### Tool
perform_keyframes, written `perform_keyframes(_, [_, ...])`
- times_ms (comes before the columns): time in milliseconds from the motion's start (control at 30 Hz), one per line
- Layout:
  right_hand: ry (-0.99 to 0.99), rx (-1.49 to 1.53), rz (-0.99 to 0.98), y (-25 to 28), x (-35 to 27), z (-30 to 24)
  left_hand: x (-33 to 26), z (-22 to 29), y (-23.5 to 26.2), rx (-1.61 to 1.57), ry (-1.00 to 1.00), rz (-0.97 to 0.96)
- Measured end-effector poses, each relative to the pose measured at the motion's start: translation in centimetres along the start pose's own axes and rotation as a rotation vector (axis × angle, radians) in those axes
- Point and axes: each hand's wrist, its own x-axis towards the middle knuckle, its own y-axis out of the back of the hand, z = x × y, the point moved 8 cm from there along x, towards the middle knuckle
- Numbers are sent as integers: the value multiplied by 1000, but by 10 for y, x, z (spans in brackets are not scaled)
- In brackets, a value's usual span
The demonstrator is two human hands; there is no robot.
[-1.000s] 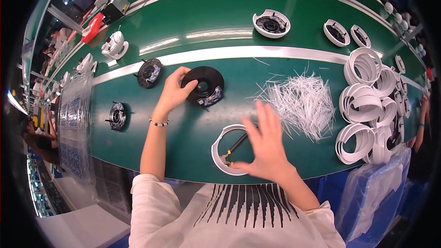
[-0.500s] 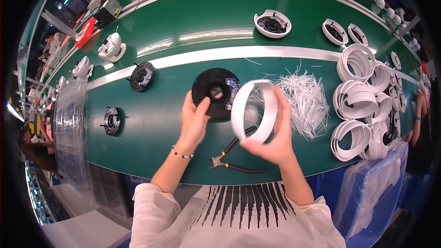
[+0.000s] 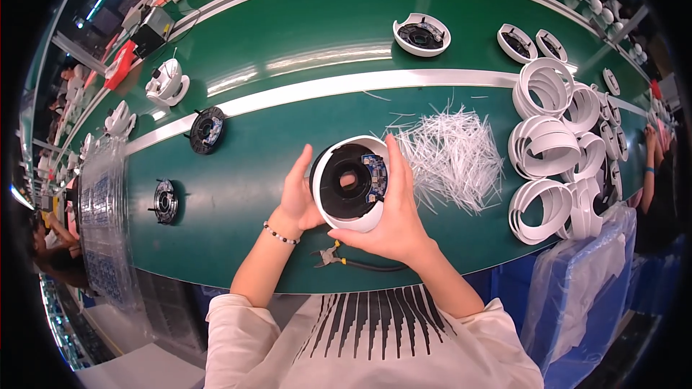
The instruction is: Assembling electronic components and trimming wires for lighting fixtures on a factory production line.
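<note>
A black round base (image 3: 335,194) with a blue circuit board (image 3: 373,176) on its right side sits inside a white ring-shaped housing (image 3: 358,225). My right hand (image 3: 404,220) grips the housing along its right side and lower rim. My left hand (image 3: 297,191) supports the black base at its left edge, thumb raised. Its other fingers are partly hidden behind, and skin shows through the centre hole. Below the parts, cutting pliers (image 3: 331,256) lie on the green table (image 3: 238,238), one handle partly covered by my right hand.
White plastic strips (image 3: 454,162) lie heaped right of my hands. Beyond them stand stacked white rings (image 3: 544,148). Two black bases (image 3: 207,131) (image 3: 166,202) rest at left. White housings with black bases (image 3: 422,34) sit on the far belt. A blue bin (image 3: 577,295) stands at the right edge.
The white ring has moved left and now surrounds the black base, which was held apart from it. My left thumb has lifted off the base's face. The view has shifted slightly.
</note>
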Motion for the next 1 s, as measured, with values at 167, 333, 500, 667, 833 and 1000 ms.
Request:
perform_keyframes(167, [42, 299, -10, 8, 3, 11, 6, 5, 5, 15, -66, 85])
perform_keyframes(333, [43, 87, 21, 9, 4, 0, 11, 5, -7, -33, -133, -2])
perform_keyframes(500, [163, -205, 68, 4, 1, -17, 8, 0, -15, 86, -208, 159])
perform_keyframes(667, [168, -199, -36, 5, 8, -14, 4, -2, -22, 63, -139, -44])
perform_keyframes(833, [181, -187, -46, 7, 16, -14, 5, 2, -16, 135, -211, -45])
perform_keyframes(1000, [77, -182, 162, 8, 14, -2, 16, 11, -20, 140, -308, -25])
